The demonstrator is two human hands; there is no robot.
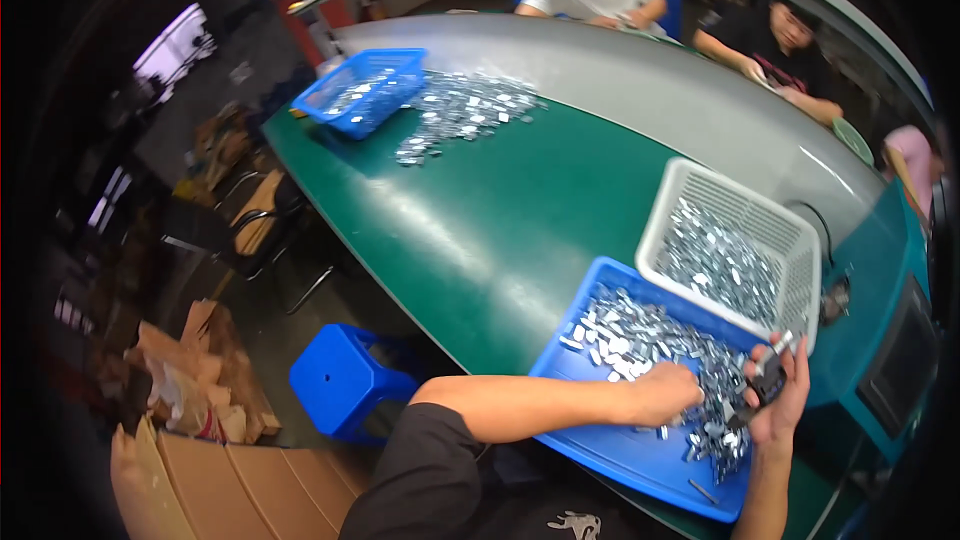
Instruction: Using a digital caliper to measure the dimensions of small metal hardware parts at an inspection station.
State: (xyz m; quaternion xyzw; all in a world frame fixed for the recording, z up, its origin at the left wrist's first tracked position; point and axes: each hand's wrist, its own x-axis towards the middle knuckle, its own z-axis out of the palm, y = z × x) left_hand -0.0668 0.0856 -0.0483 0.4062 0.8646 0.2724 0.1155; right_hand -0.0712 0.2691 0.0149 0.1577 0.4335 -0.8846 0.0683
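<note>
My left hand [662, 395] reaches over the blue tray [580, 453], its fingers curled closed above a heap of small shiny metal pieces [640, 330]. Whatever those fingers may hold is hidden. At the tray's right side my right hand [786, 402] is closed around a small black-and-silver tool [769, 376]. Its silver cylindrical end points up and away from me; I cannot make out its exact kind. Several metal pieces lie just beneath and between the two hands. One loose thin piece [703, 491] rests near the tray's front edge.
Behind the tray stands a white basket [663, 202] of similar pieces. A blue basket [403, 57] and a spread pile [470, 105] occupy the green table's [440, 240] far end. A teal machine [850, 365] is at right, a blue stool [335, 380] at left. Two people sit beyond the partition.
</note>
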